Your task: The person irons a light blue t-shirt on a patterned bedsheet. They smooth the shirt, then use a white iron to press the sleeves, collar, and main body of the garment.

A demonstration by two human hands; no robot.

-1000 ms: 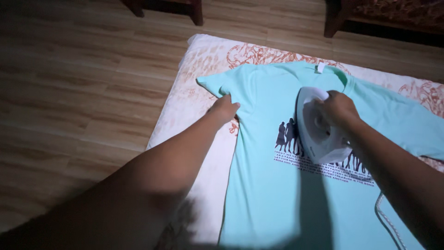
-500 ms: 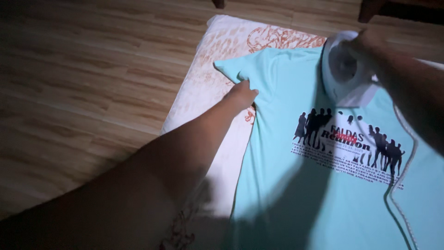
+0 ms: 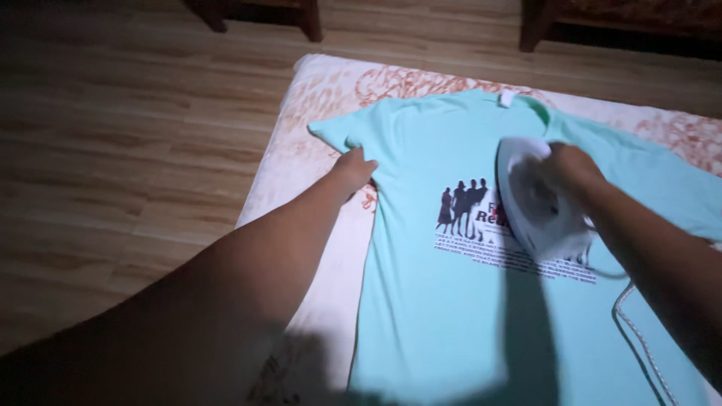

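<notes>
A light turquoise T-shirt [image 3: 429, 301] with a dark printed design on its chest lies flat on a white pad with an orange pattern [image 3: 320, 98]. My right hand [image 3: 568, 169] grips the handle of a white electric iron [image 3: 538, 203], which rests on the right part of the print. My left hand [image 3: 352, 169] presses on the shirt at the left armpit, just below the short sleeve. The iron's braided cord [image 3: 635, 338] trails across the shirt's lower right.
The pad lies on a wooden plank floor [image 3: 128, 150]. Dark wooden furniture legs [image 3: 308, 19] stand at the top edge, with another dark leg [image 3: 530, 26] further right.
The iron went up to the collar half a second ago and has come back down onto the chest print. My left hand stays at the armpit. The view shifted.
</notes>
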